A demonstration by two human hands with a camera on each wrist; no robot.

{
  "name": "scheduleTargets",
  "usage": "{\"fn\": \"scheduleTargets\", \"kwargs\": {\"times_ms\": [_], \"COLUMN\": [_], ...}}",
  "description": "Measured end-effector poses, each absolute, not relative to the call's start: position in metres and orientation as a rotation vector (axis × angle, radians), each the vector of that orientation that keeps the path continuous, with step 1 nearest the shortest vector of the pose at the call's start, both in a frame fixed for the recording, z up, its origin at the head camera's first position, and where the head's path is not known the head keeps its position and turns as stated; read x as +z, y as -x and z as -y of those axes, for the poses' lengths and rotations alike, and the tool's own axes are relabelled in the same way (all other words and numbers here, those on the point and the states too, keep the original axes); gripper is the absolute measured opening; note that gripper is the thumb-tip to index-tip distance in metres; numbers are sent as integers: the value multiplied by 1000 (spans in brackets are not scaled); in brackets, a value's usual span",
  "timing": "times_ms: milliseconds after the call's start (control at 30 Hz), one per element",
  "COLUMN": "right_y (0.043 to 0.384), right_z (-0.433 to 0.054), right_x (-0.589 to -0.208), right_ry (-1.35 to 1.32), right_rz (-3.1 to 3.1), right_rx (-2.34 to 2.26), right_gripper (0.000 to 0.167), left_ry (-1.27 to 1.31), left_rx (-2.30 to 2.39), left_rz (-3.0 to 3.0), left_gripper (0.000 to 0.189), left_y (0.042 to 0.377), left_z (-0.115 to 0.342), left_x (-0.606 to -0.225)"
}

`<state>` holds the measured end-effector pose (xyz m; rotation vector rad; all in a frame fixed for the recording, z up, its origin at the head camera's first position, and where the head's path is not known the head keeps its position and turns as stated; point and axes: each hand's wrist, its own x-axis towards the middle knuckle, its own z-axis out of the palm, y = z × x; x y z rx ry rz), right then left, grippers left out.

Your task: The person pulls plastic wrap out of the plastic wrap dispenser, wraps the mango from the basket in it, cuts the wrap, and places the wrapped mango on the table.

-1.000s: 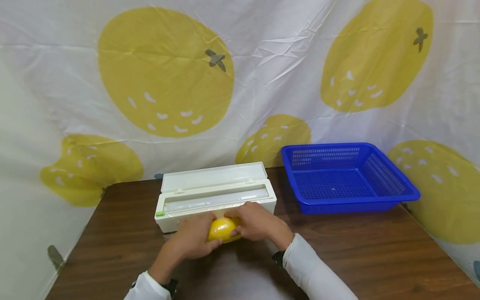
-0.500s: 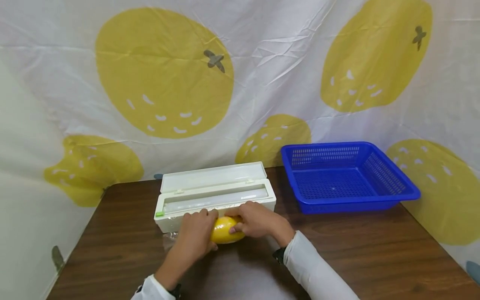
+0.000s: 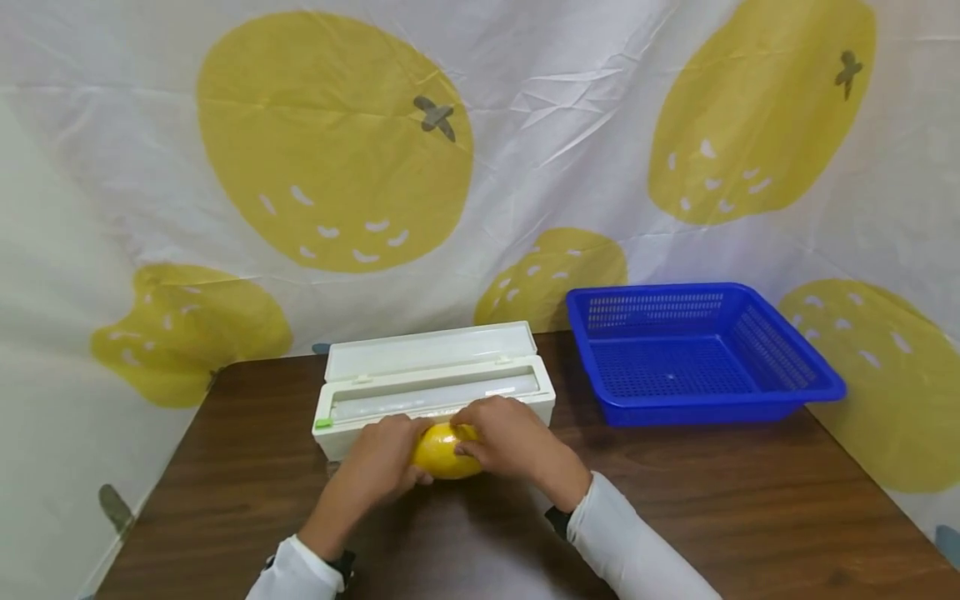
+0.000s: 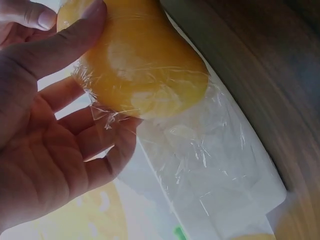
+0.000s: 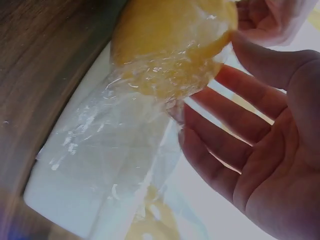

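A smooth, mango-like yellow fruit (image 3: 444, 452) is held between both hands, close to the front of a white cling film box (image 3: 431, 392). My left hand (image 3: 382, 454) grips its left end, thumb (image 4: 60, 47) on the near side and fingers behind. My right hand (image 3: 510, 442) pinches the other end with thumb and fingers. Clear cling film (image 4: 192, 145) covers the fruit and stretches toward the box; crinkled folds (image 5: 165, 75) gather at the fruit's edge in the wrist views. The box's lid (image 3: 431, 353) stands open, showing a film roll (image 3: 435, 395).
A blue plastic basket (image 3: 720, 398) sits at the back right of the brown wooden table (image 3: 720, 492). Behind the table hangs a white cloth (image 3: 540, 150) printed with yellow fruit. A green slider (image 3: 323, 422) is on the box's left front corner.
My left hand rose over the fruit's left end, then settled lower against it. The fruit has turned and shifted slightly. My right hand keeps hold; box and basket stay put.
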<state>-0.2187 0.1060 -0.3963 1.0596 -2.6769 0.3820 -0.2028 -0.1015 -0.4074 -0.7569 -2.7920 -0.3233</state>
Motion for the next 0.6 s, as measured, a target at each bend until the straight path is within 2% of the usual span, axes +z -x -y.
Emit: {"fn": "scheduleTargets", "kwargs": {"times_ms": [100, 333, 600], "right_y": [214, 212, 215], "right_z": [-102, -98, -97], "right_x": [-394, -404, -409], "right_ry": [-1021, -942, -929], "right_rz": [2665, 2622, 2597], "right_rx": [279, 108, 165], "right_gripper": [34, 55, 50], "left_ry": [768, 798, 731], "left_rx": [-335, -404, -595], "left_rz": [2798, 2799, 2858], "left_gripper": [48, 46, 55], "left_y": [203, 204, 206], "left_z": [102, 104, 109], "left_x": [-407, -408, -411]}}
